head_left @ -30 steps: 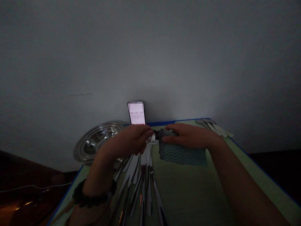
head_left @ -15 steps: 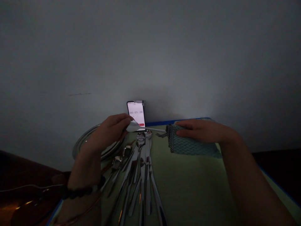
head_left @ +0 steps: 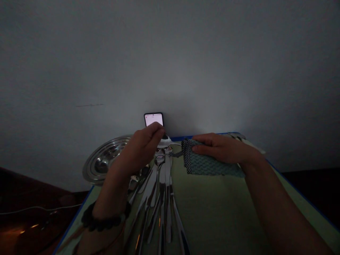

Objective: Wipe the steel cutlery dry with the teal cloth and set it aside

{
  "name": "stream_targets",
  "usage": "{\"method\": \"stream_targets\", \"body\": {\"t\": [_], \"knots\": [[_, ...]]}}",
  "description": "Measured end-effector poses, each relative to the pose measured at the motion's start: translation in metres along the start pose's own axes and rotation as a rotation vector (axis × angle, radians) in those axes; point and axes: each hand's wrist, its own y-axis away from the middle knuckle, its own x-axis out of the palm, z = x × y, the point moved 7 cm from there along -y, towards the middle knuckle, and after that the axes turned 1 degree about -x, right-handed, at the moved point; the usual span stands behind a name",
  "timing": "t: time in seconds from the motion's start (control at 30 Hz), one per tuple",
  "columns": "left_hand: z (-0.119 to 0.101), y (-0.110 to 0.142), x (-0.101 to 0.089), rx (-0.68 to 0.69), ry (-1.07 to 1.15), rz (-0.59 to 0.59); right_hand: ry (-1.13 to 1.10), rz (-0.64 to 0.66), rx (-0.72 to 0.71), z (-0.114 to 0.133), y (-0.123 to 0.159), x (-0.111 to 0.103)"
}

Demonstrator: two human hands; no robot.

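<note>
My left hand pinches the bowl end of a metal spoon above the table. The spoon's handle runs rightward into a grey-green checked cloth with a dark edge and a small hanging loop. Around that cloth my right hand is closed, thumb on the near side, and the handle's far end is hidden inside it. Below the left hand lies a spread of metal cutlery, with spoons and knives pointing away from me.
A wide shiny metal bowl stands at the back left. Behind my left hand a lit phone leans on the grey wall. Some pale, shiny items lie at the back right. Blue trim edges the green tabletop.
My left hand has moved right, closer to the cloth, so less of the spoon's handle shows. The cloth and right hand have shifted slightly left. More of the metal bowl is visible.
</note>
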Motion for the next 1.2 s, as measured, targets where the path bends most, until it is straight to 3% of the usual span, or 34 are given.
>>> {"method": "stream_targets", "body": {"t": [0.17,0.3,0.47,0.6,0.7,0.93,1.2], "knots": [[-0.016,-0.003,0.019,0.109,-0.059,0.061,0.103,-0.112,-0.059,0.016,-0.008,0.003],[-0.013,-0.006,0.027,0.123,-0.065,0.086,0.165,-0.132,-0.039,0.016,-0.012,0.005],[0.013,-0.006,0.014,0.049,0.024,0.079,0.146,-0.062,0.002,0.007,-0.010,0.004],[0.037,-0.001,-0.007,-0.054,0.130,-0.014,0.174,-0.057,0.059,-0.004,-0.001,-0.006],[0.046,0.002,-0.012,-0.126,0.226,-0.061,0.170,-0.050,0.108,-0.011,0.006,-0.012],[0.044,0.003,-0.010,-0.082,0.404,-0.097,0.018,-0.057,0.197,-0.024,0.019,-0.019],[0.030,-0.002,0.006,0.024,0.244,-0.121,0.009,-0.049,0.169,-0.019,0.021,-0.020]]}}
